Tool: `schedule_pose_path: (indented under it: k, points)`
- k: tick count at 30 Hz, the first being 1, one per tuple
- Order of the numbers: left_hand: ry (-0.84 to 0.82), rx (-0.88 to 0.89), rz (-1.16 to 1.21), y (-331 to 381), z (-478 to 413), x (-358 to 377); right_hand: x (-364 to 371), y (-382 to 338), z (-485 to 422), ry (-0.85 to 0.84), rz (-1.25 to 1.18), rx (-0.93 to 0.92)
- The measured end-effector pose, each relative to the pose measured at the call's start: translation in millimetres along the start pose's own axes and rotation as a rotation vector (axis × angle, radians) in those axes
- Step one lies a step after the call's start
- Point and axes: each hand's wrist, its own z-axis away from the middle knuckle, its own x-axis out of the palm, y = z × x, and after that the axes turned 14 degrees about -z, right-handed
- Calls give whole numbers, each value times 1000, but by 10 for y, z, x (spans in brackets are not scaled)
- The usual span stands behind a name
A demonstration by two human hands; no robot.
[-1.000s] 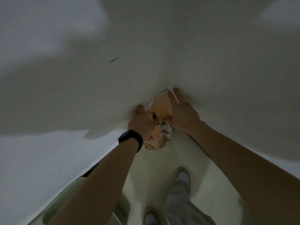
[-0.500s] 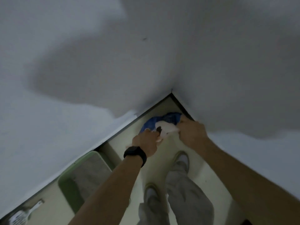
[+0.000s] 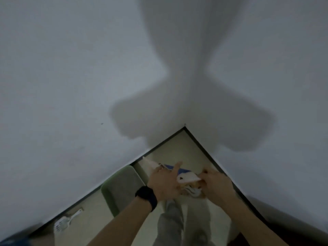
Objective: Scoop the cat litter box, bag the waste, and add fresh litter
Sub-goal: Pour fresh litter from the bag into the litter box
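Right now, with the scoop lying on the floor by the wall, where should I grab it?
Grip the scoop by its thin handle, the end pointing toward the green litter box, coming down from above; it seems to lie flat, slotted head away from the box.

Beyond both hands, the left wall (image 3: 71, 86) and right wall (image 3: 266, 77) meet in a corner and close the way ahead. A wedge of bare floor (image 3: 181, 148) lies open below that corner. The green litter box (image 3: 106, 192) sits just left of the left hand (image 3: 165, 181), and the white scoop (image 3: 62, 224) lies farther left. The bag (image 3: 188, 178) both hands grip fills the gap to the right hand (image 3: 216, 185). The person's legs (image 3: 172, 222) stand beneath.
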Motion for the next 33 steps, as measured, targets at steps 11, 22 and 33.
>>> schedule_pose_path:
  k: [11, 22, 33]
  points:
    - [206, 223, -441, 1307, 1530, -141, 13, -102, 2260, 242, -96, -31]
    - [576, 171, -317, 1480, 3190, -584, 563, 389, 3744, 246, -592, 160]
    - [837, 94, -206, 915, 4558, -708, 793, -564, 3119, 26, -300, 60]
